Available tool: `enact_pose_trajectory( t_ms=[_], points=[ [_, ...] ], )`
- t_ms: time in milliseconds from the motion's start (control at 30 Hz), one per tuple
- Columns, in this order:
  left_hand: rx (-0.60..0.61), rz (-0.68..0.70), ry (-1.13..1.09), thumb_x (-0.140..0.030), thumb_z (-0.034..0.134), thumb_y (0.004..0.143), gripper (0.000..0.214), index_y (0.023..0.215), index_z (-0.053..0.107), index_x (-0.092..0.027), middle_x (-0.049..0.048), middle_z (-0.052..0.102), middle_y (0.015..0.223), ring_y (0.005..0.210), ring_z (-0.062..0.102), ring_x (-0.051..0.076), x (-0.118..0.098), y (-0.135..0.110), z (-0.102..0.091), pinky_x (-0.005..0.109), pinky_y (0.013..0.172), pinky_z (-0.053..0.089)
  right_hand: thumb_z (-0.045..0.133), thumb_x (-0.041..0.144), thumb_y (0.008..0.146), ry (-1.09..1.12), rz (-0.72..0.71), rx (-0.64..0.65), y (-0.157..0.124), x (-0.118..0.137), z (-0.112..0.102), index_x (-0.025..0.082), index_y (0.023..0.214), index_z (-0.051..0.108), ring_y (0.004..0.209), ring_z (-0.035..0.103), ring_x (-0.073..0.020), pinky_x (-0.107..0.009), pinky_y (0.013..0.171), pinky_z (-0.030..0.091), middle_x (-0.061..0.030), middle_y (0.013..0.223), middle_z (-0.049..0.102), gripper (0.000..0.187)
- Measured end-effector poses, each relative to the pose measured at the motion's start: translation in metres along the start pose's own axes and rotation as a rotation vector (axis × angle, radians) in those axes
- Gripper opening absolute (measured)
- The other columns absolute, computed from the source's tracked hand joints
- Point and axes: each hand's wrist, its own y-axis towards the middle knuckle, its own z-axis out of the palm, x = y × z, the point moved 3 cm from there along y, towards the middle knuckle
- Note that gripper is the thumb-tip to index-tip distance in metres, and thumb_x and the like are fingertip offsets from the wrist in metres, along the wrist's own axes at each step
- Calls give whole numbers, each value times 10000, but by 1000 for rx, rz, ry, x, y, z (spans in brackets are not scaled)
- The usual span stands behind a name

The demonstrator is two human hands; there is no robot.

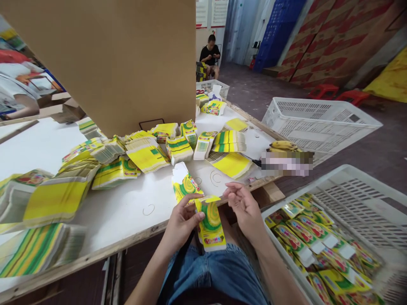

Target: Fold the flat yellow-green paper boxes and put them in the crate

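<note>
My left hand point(187, 216) pinches a yellow and green printed carton point(211, 224) by its upper left edge, above my lap. The carton hangs upright over the table's front edge, its top flap folded toward me. Just right of it, my right hand point(241, 204) is raised with fingers apart and holds nothing. Behind the left hand a second carton point(184, 182) with a white flap lies on the white table point(127, 212). Stacks of flat cartons point(146, 154) spread across the table beyond.
At my right stands a white plastic crate point(349, 182) holding several filled-looking cartons. Another white crate point(324, 112) is behind it. Bananas point(284, 146) lie at the table's right edge. A big cardboard box point(127, 63) blocks the far side. A person point(210, 55) sits in the background.
</note>
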Motion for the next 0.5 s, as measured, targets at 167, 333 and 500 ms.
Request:
enact_pose_trajectory(
  t_ms=[167, 333, 500],
  points=[
    [-1, 14, 278, -297, 631, 863, 408, 1244, 521, -203, 89, 708, 1064, 847, 674, 197, -4, 0, 8, 288, 740, 522, 604, 290, 839, -6, 214, 417, -4, 0, 10, 209, 1201, 543, 813, 682, -198, -291, 725, 527, -21, 851, 714, 375],
    [92, -20, 248, -284, 590, 890, 442, 1301, 448, -203, 114, 686, 1145, 1006, 650, 223, -9, -3, 12, 324, 865, 503, 605, 169, 783, -353, 143, 352, 1, -3, 8, 241, 1160, 609, 855, 693, -224, -329, 776, 529, -42, 960, 748, 384],
    [28, -2, 306, -288, 620, 871, 443, 1276, 467, -194, 102, 704, 1029, 889, 664, 210, -12, -1, 9, 303, 773, 511, 617, 328, 855, -185, 117, 425, 0, -5, 8, 205, 1284, 588, 922, 690, -237, -332, 780, 543, -69, 1003, 740, 447]
  ],
)
